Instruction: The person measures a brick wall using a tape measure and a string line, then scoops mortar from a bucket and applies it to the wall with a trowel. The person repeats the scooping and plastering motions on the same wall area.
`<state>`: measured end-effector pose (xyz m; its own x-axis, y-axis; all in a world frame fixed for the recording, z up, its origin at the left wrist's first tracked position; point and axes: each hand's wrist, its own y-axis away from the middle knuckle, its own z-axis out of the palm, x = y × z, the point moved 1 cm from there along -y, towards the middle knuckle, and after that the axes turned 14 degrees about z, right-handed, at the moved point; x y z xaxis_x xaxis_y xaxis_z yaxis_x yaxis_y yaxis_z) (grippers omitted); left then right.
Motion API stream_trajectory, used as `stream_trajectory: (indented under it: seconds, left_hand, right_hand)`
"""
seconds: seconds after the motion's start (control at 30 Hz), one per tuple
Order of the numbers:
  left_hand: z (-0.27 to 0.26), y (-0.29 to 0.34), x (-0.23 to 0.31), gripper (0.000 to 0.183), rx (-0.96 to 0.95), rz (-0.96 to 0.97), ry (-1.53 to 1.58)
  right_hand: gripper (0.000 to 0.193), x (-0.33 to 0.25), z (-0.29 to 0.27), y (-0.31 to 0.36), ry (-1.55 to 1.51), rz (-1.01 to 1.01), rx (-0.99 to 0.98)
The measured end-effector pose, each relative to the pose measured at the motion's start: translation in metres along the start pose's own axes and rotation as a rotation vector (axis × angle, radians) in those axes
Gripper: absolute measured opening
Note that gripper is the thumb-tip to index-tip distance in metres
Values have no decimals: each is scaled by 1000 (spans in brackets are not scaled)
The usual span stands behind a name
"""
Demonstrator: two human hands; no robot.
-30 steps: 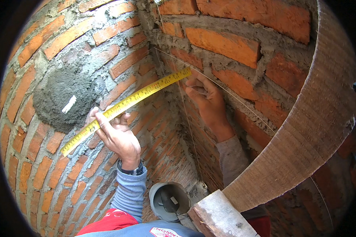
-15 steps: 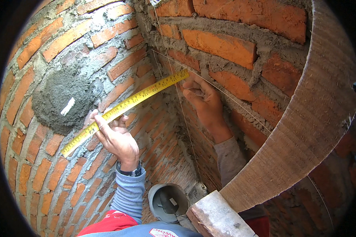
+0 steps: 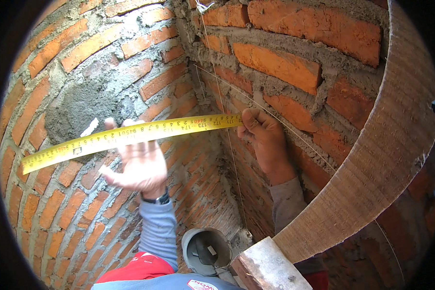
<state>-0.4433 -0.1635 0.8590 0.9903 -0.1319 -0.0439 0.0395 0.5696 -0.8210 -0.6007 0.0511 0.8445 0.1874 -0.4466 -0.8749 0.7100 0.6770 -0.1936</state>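
Observation:
A yellow tape measure blade (image 3: 174, 126) stretches across the brick corner, its left end free in front of the left wall. Between thumb and curled fingers, my right hand (image 3: 266, 142) pinches the blade's right end, close to the right wall. My left hand (image 3: 140, 166) is open behind and below the blade, its fingers spread and somewhat blurred; whether they touch it I cannot tell. Behind the blade's left half, a round patch of grey mortar (image 3: 77, 108) with a small white piece (image 3: 89, 127) stuck in it sits on the left wall.
Thin white string (image 3: 295, 131) runs along the right wall, and another string (image 3: 233, 166) hangs down the corner. A rough wooden plank (image 3: 353, 169) curves across the right side, by a pale block (image 3: 273, 266). A grey helmet-like shell (image 3: 191, 251) lies below.
The blade has swung from a steep slant to nearly level, its left end moving left and up. My left hand has let go and spread its fingers. My right hand now pinches the blade's end.

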Motion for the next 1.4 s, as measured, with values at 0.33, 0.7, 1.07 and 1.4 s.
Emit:
stream_trajectory:
  seconds: [0.33, 0.7, 1.07, 1.4]
  left_hand:
    - [-69, -135, -204, 32, -891, -105, -1797]
    - [-141, -167, -256, 31, -1103, -475, -1704]
    - [-217, -190, -300, 24, -1311, -344, -1584]
    - [-260, -204, -319, 28, -1565, 55, -1286]
  right_hand:
    - [31, -2, 11, 16, 80, -138, 89]
    - [53, -11, 30, 47, 160, -278, 387]
    - [32, -16, 28, 53, 283, -407, 722]
    - [28, -20, 27, 51, 504, -448, 818]
